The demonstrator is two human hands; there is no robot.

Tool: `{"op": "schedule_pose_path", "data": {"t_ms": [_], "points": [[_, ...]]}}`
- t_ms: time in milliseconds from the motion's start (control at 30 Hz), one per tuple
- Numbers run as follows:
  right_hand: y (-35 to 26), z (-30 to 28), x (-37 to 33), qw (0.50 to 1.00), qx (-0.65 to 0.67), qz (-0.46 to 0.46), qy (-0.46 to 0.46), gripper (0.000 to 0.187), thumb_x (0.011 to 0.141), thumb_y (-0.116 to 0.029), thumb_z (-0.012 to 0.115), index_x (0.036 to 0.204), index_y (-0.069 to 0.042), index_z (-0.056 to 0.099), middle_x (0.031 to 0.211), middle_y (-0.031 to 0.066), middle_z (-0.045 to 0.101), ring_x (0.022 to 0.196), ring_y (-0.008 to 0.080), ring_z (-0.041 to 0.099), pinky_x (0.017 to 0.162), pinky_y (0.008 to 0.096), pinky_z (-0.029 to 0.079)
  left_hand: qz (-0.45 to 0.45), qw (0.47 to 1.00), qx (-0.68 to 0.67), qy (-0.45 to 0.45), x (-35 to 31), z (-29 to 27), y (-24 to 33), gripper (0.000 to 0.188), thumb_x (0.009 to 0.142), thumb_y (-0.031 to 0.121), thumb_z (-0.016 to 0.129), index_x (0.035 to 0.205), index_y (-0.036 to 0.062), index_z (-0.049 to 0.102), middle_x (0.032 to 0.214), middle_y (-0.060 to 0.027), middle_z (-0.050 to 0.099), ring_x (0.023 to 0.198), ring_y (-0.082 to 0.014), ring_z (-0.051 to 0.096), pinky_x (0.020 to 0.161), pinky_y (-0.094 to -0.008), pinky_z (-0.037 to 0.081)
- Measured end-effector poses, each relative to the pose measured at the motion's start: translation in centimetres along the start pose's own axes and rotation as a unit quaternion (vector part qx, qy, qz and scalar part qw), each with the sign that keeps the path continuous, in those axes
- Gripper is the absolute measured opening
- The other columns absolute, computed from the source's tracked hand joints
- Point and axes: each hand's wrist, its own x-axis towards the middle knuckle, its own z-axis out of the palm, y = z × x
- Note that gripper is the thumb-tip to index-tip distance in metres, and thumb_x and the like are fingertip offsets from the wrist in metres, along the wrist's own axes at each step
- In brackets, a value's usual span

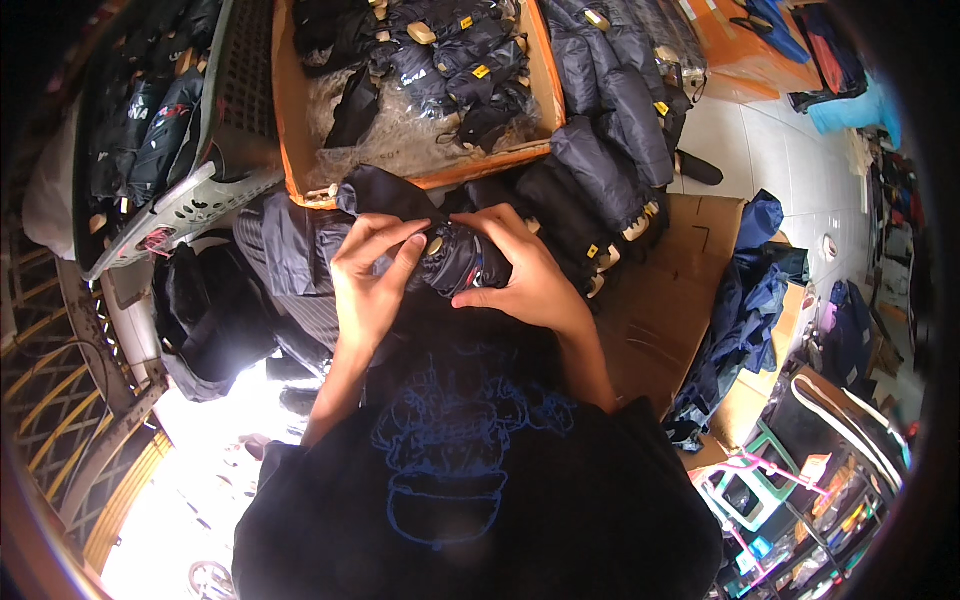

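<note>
In front of my chest, a black folded umbrella (462, 268) is held with its end turned up toward me, a small tan piece showing near its top. My right hand (528, 268) wraps its side, thumb below and fingers above. My left hand (368, 268) pinches black cloth at the umbrella's upper left, thumb and forefinger together. A loose flap of black cloth (378, 192) stands just beyond my left fingers; I cannot tell whether it belongs to the umbrella. My palms hide part of the bundle.
An orange-edged carton (430, 180) of black umbrellas lies ahead. A grey plastic crate (240, 130) with more stands at the left. Black bundles (615, 150) are piled right of the carton, near a brown cardboard flap (650, 320). Dark blue cloth (740, 320) and a green stool (765, 480) are farther right.
</note>
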Motion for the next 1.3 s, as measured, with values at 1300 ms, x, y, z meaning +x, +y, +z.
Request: {"op": "schedule_pose_path", "data": {"t_ms": [1300], "points": [[-0.8, 3.1, -0.2, 0.991, 0.079, 0.002, 0.106, 0.058, 0.070, -0.024, 0.083, 0.112, -0.004, 0.048, 0.105, 0.0154, 0.059, 0.097, 0.0328, 0.060, 0.081, 0.0377, 0.047, 0.251, 0.948, 0.181, 0.076, -2.6, -1.0, 0.4, 0.028, 0.068, -0.006, 0.073, 0.094, 0.0045, 0.074, 0.070, -0.0024, 0.052, 0.066, -0.0171, 0.048, 0.064, -0.0305, 0.039]]}}
